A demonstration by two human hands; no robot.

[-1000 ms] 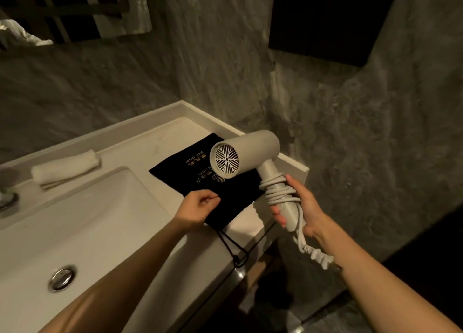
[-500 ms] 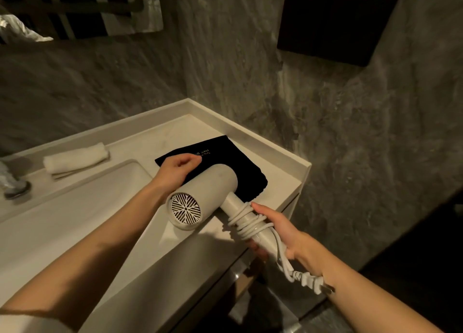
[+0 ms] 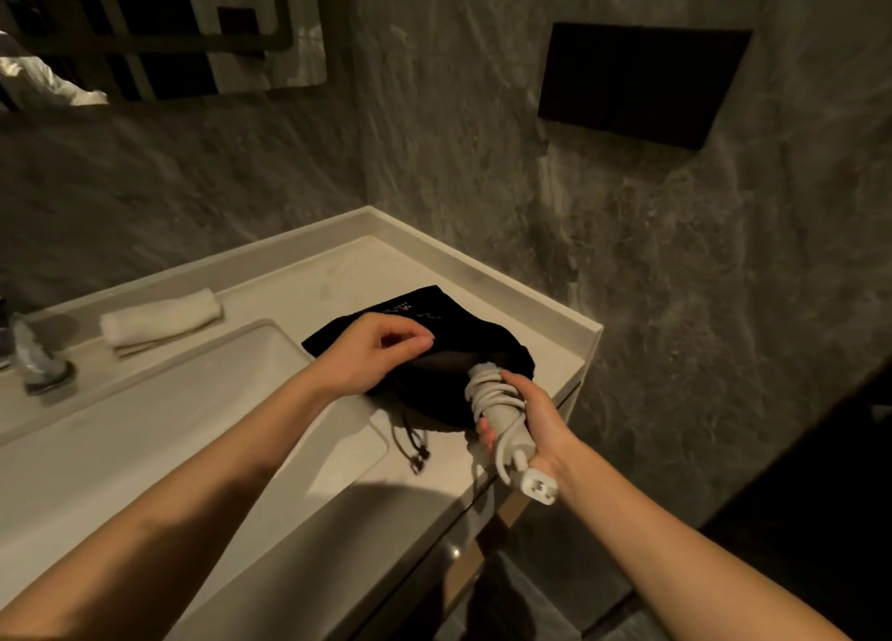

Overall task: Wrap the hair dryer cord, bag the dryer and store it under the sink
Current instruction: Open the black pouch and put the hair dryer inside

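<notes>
Grey marbled walls close round a pale bench (image 3: pixel 487 273) with a sunken basin, a rolled towel (image 3: pixel 161 319) lying well off to the far left of both hands. Bagging looks to be the step in hand: the cord (image 3: pixel 492 392) is already coiled round the handle of the hair dryer (image 3: pixel 504 421), and the dryer's head is out of sight inside the black bag (image 3: pixel 437 319), which lies on the bench just ahead of the right hand (image 3: pixel 536 421). That right grip is clenched round the handle and the coils, with the plug (image 3: pixel 538 488) sticking out below the heel of the hand, over the bench's front edge. The left hand (image 3: pixel 374 353) sits just to the left of it, across the bag's mouth, fingers curled on the upper cloth and apparently holding the opening up; how firmly it pinches I cannot tell. The bag's drawstrings (image 3: pixel 415 440) trail loose on the bench between the two forearms. The next move probably calls for pushing the handle, coils and plug fully inside while the left hand keeps the mouth wide, then pulling the strings; the loose plug seems the part likeliest to snag on the rim.
</notes>
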